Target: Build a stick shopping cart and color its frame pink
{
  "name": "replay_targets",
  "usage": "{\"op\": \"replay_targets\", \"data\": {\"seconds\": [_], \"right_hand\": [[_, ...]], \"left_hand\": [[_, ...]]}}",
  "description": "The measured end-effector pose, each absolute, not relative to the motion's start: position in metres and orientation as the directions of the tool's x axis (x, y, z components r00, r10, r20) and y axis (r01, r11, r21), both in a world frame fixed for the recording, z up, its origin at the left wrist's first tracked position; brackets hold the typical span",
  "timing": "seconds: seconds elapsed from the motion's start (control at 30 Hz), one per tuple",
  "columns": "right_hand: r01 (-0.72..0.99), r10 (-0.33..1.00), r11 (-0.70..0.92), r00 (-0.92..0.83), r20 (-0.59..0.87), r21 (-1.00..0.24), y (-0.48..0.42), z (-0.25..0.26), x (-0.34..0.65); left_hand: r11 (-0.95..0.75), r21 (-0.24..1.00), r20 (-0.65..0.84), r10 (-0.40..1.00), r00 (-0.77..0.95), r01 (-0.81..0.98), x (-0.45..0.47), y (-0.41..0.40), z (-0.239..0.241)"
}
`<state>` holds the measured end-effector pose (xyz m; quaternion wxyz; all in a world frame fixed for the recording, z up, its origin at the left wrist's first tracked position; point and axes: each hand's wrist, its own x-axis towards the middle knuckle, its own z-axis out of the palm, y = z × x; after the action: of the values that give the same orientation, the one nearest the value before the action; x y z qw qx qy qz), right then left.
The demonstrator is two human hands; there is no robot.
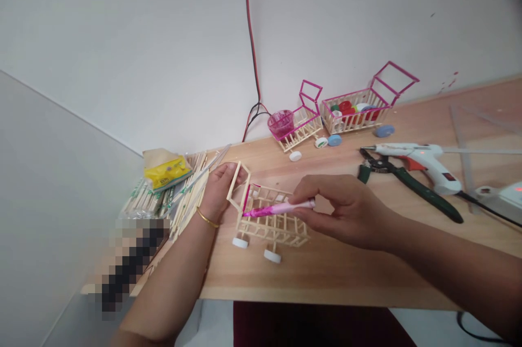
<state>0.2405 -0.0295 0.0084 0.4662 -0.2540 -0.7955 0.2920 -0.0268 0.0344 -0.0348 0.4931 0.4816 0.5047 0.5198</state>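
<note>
A small cart of bare wooden sticks [272, 224] with white bottle-cap wheels stands on the wooden table [326, 271]. My left hand [220, 186] is closed on the cart's handle frame at its left end. My right hand [346, 210] pinches a pink marker [281, 208], its tip touching the cart's upper left rim, where a stretch of stick is coloured pink.
At the back stand two pink-edged stick carts [304, 121] [359, 105], one holding a pink cup, the other bottle caps. A glue gun [424, 162] and pliers [408, 181] lie right. Bundled chopsticks [171, 194] and a yellow packet [165, 170] lie left.
</note>
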Motion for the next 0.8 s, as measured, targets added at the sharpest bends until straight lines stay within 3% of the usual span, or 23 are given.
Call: {"op": "replay_targets", "data": {"seconds": [0.8], "right_hand": [[0.172, 0.699, 0.687, -0.423, 0.577, -0.706, -0.0291, 0.0127, 0.2421]], "left_hand": [[0.023, 0.999, -0.025, 0.998, -0.06, -0.044, -0.0249, 0.0341, -0.0328]]}}
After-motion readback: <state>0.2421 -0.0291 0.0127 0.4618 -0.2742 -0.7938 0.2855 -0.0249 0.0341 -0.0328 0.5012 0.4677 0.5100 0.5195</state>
